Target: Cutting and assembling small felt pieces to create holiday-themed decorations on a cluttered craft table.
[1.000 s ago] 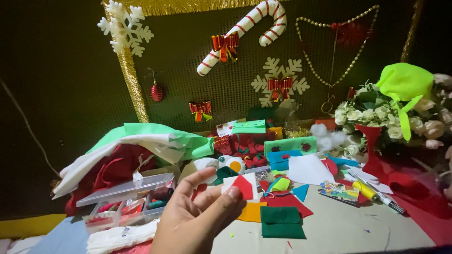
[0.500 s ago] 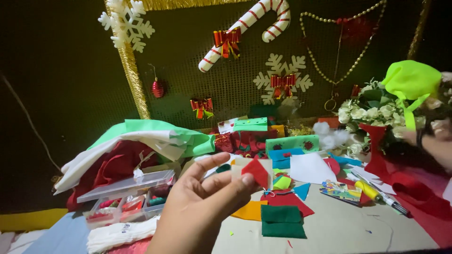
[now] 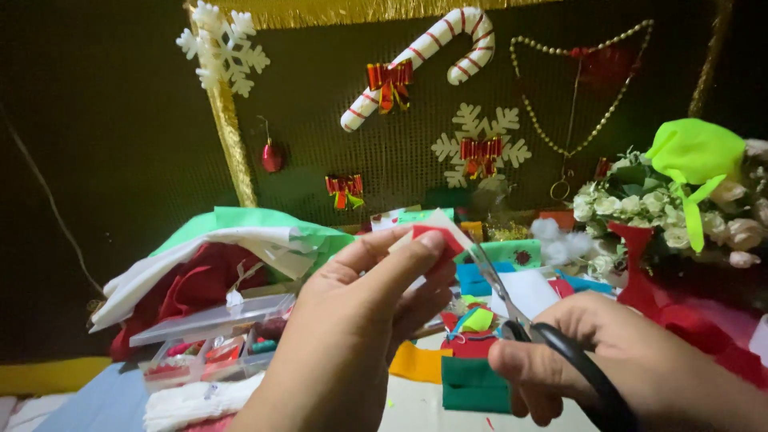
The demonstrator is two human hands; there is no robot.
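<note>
- Left hand: I pinch a small red-and-white felt piece, raised above the table.
- Right hand: clasped around black-handled scissors, blades at the felt's edge.
- Step, as I judge: cutting; next calls for steady closing of blades.

Two snowflakes, three red bows, one candy cane, one red bauble, one pair of scissors, two hands
</note>
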